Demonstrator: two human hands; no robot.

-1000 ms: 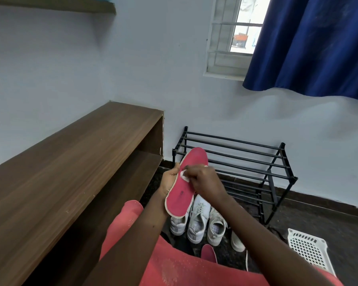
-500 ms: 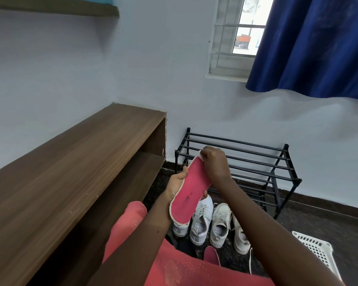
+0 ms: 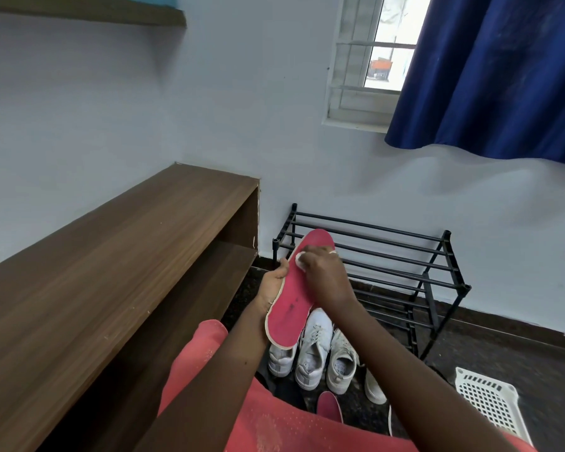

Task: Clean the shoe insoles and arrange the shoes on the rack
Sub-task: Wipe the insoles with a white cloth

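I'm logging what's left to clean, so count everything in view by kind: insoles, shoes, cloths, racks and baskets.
Red insoles: 2
White shoes: 4 in clear view
White cloth: 1
Black rack: 1
White basket: 1
Total: 9

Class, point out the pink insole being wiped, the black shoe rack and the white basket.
pink insole (image 3: 287,308): head view, its heel half.
black shoe rack (image 3: 447,235): head view, a corner post.
white basket (image 3: 490,399): head view, its perforated side.
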